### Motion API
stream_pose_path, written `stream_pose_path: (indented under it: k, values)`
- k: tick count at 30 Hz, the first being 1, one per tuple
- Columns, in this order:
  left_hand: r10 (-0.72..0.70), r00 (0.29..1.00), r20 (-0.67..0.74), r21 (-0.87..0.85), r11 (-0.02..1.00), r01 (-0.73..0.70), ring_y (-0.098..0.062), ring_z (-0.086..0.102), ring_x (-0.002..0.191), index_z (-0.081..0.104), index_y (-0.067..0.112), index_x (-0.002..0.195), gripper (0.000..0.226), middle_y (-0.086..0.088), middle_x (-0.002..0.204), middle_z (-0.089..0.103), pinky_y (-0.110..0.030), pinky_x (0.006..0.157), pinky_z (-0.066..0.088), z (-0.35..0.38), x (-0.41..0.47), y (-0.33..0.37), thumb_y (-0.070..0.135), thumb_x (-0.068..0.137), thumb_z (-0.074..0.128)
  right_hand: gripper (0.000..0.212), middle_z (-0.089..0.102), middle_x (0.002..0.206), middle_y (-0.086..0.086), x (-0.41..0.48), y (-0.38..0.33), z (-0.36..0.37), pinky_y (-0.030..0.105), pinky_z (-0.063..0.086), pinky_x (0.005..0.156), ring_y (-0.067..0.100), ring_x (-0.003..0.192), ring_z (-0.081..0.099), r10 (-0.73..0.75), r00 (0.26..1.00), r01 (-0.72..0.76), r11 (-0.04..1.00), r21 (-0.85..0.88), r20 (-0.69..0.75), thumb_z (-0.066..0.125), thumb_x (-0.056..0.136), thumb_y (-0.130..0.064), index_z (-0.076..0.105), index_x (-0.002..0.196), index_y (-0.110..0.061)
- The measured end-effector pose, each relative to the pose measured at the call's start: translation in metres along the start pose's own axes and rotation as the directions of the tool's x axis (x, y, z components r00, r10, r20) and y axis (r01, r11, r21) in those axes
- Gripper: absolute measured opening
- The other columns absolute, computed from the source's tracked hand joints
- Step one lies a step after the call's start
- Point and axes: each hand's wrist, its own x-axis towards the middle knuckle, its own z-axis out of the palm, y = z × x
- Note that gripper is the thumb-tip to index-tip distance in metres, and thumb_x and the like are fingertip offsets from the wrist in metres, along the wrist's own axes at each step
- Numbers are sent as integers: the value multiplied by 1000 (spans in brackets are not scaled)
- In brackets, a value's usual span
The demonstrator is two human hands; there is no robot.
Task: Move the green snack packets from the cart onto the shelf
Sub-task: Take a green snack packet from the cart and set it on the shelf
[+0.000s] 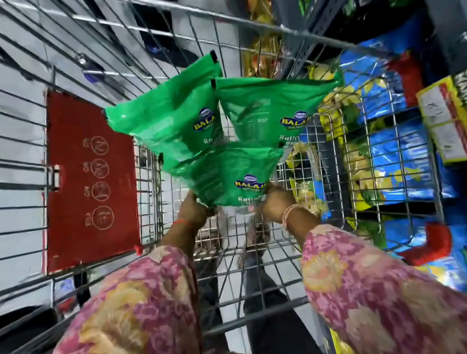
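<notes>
Three green snack packets are bunched together above the wire cart (146, 19): one at upper left (168, 117), one at upper right (264, 107), one lowest and nearest me (226, 174). My left hand (192, 209) pinches the bottom edge of the bunch on its left side. On the right side, my right hand (277, 200) grips the same bottom edge. Both arms wear pink flowered sleeves. The shelf (353, 12) stands to the right of the cart.
A red plastic flap (87, 178) is folded against the cart's left wall. Blue and yellow snack bags (393, 155) fill the shelf at right, beside a yellow box (456, 117). Grey floor shows through the cart's wire bottom.
</notes>
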Motion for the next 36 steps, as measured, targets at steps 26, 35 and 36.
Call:
stream_pose_path:
  k: [26, 35, 36]
  values:
    - [686, 552, 474, -251, 706, -662, 7, 64, 60, 66, 21, 77, 29, 16, 70, 72, -7, 59, 52, 29, -234, 192, -4, 64, 72, 15, 64, 85, 4, -274, -13, -68, 33, 48, 70, 13, 75, 59, 326, 486, 729, 361, 582, -811, 56, 84, -7, 51, 86, -21]
    - [650, 243, 720, -327, 627, -707, 5, 62, 62, 60, -1, 105, 33, -27, 116, 60, -20, 76, 52, 184, -351, 201, -7, 73, 65, 19, 61, 84, 2, -395, 98, -113, 33, 45, 68, 8, 73, 57, 500, 52, 769, 533, 354, -865, 58, 83, -5, 52, 84, -23]
    - [620, 241, 747, -312, 646, -696, 3, 61, 61, 57, -6, 109, 34, -30, 119, 58, -23, 78, 51, 203, -361, 200, -7, 75, 63, 20, 62, 87, 4, -403, 113, -117, 35, 47, 72, 5, 74, 58, 514, 19, 765, 545, 343, -857, 58, 83, -4, 52, 88, -22]
